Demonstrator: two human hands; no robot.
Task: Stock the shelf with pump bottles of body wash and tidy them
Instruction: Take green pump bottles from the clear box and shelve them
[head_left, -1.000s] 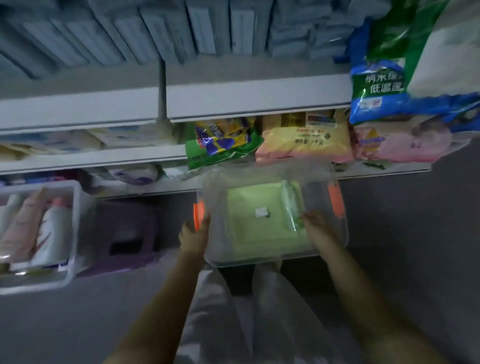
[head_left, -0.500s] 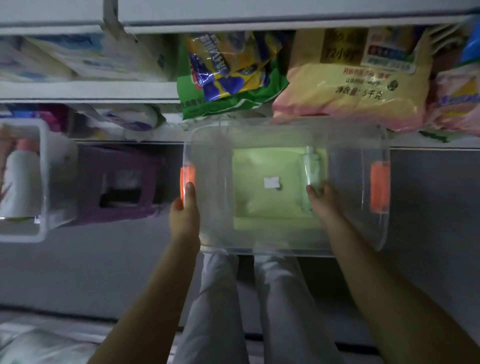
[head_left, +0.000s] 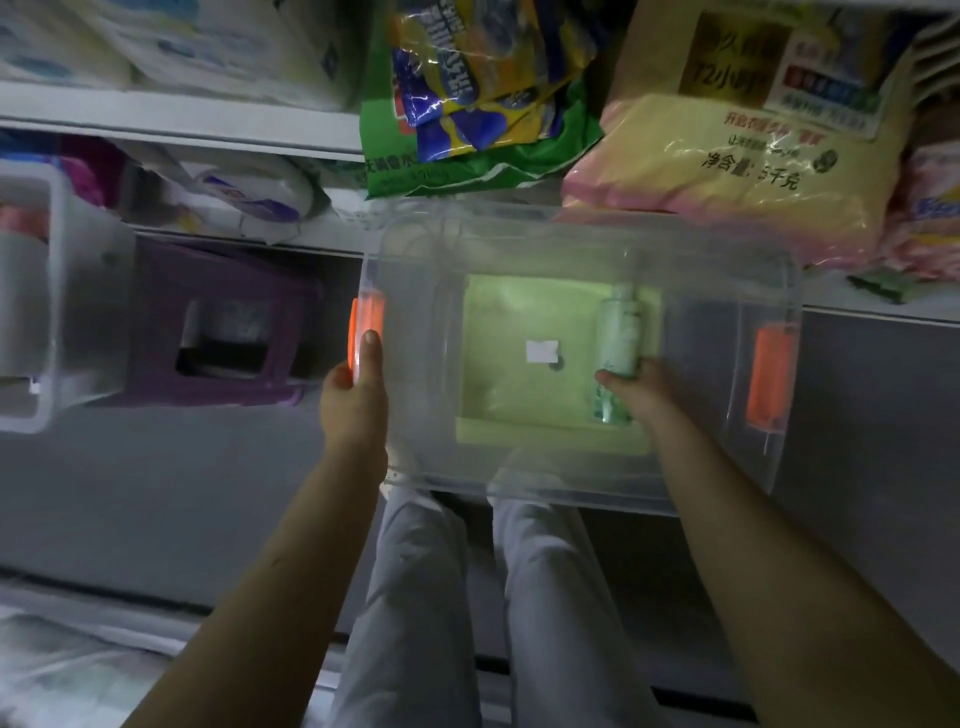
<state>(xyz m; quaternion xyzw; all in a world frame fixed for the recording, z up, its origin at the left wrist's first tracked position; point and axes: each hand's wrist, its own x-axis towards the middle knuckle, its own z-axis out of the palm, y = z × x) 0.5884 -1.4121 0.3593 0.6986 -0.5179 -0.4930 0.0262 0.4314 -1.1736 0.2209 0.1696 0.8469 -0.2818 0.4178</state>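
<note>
The right hand (head_left: 636, 389) is reached into the bin, just right of the frame's centre. Its fingers (head_left: 608, 378) are curled round the lower half of a pale green bottle (head_left: 618, 332). The bottle lies on its side on the bin floor, neck toward the top of the frame. The left hand (head_left: 356, 387) is clamped on the left end of the clear bin (head_left: 415, 415), with the thumb laid along the orange latch (head_left: 363, 317). Its other fingers are hidden outside the wall.

The bottle is judged to be light, stiff plastic with a smooth skin that could slide in the palm. A grip round the body is advised rather than at the neck. Whether a pump head is fitted cannot be made out through the blur.

One bottle is counted in this bin. Two orange latches are seen, the second (head_left: 771, 374) at right of centre. A green square (head_left: 519, 405) bearing one white label (head_left: 542, 352) shows through the bin floor.

One purple stool (head_left: 223, 338) is seen at centre left. A second bin (head_left: 57, 249) sits at the left edge; its contents are too blurred to count. Above, along the white shelf (head_left: 156, 122), one green bag (head_left: 483, 93) and one yellow-and-pink bag (head_left: 727, 171) are stacked. No bottle is seen standing on that shelf.
</note>
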